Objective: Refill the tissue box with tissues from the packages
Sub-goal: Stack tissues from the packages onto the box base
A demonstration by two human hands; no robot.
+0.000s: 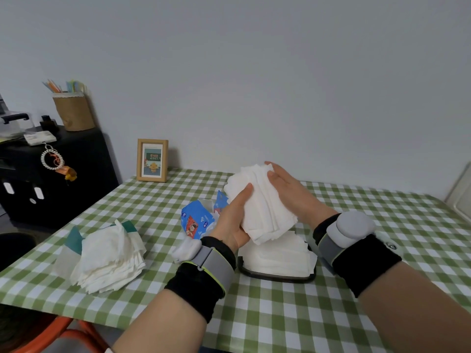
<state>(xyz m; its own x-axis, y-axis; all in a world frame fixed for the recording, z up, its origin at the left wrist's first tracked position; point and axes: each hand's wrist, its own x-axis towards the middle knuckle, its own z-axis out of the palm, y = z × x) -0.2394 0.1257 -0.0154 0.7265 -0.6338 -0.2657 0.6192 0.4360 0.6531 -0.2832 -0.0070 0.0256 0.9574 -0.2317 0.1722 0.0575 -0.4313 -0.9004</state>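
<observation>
tissues (265, 207) in a thick white stack are squeezed between the left hand (233, 220) and right hand (288, 192), above the full tissue box (277, 275).

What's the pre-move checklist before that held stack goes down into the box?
1. Grip: left hand and right hand both clamp the tissue stack: ok.
2. Stack squared up: edges fanned and uneven: not ok.
3. Stack over tissue box: held just above it: ok.
4. Room in the box: tissues already rise above its dark rim: not ok.
5. Blue package clear of the path: lies left of the box: ok.
6. Loose tissue pile: well to the left, out of the way: ok.
</observation>
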